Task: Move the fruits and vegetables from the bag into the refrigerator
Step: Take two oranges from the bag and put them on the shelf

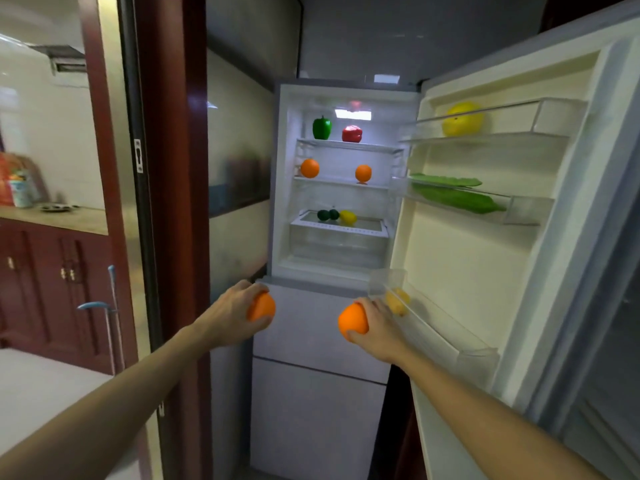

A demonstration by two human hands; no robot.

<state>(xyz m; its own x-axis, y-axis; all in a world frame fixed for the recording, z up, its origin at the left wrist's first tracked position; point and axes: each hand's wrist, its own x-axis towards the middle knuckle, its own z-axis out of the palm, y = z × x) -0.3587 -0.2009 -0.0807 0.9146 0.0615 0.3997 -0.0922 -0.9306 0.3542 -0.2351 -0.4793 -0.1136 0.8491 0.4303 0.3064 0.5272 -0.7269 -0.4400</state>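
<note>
Both arms extended toward the open refrigerator (341, 271). Left hand (235, 315) curled around one orange (262, 306); right hand (377, 327) grips a second orange (352, 320), both held in front of the lower drawers (below the lit compartment). Two more oranges (310, 168) sit on the middle shelf, well apart.

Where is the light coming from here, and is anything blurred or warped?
Head view: the interior lamp is brightest, lighting the refrigerator shelves; the surroundings are dim; the wide lens bows the refrigerator door and doorframe; the left hand and right hand, gripping oranges, look slightly soft.
</note>
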